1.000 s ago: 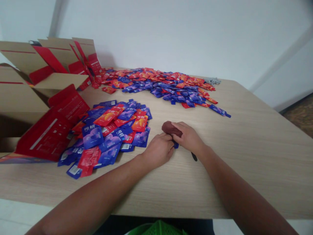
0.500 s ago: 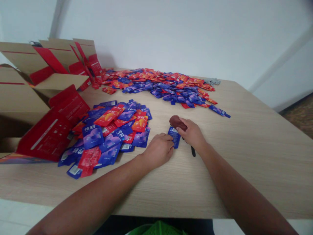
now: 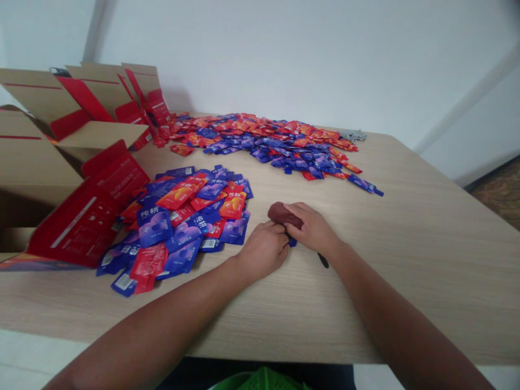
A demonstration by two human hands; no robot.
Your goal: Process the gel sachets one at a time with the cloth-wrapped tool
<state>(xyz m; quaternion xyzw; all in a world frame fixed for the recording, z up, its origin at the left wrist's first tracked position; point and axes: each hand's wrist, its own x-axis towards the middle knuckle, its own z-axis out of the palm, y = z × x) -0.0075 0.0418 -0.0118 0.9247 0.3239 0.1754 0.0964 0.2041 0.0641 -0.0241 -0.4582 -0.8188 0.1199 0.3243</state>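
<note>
My right hand (image 3: 311,227) is closed around a brown, soft-looking wad (image 3: 280,213), perhaps a folded cloth. It sits over a blue sachet (image 3: 292,242), covering most of it. A thin dark strip (image 3: 324,261) pokes out from beneath that hand's wrist; what it belongs to is hidden. Fingers curled, my left hand (image 3: 264,249) presses on the sachet's left side against the table, right beside the wad. Left of it lies a heap of blue and red sachets (image 3: 187,233).
Open cardboard boxes (image 3: 89,216) with red flaps stand at the left. A long pile of red and blue sachets (image 3: 260,141) runs along the table's back, ending in a grey crumpled thing (image 3: 353,135). A wall rises behind the wooden table (image 3: 406,244).
My right hand has moved left with the brown wad, which now overlies the blue sachet and meets my left fingers. My left hand has hardly moved.
</note>
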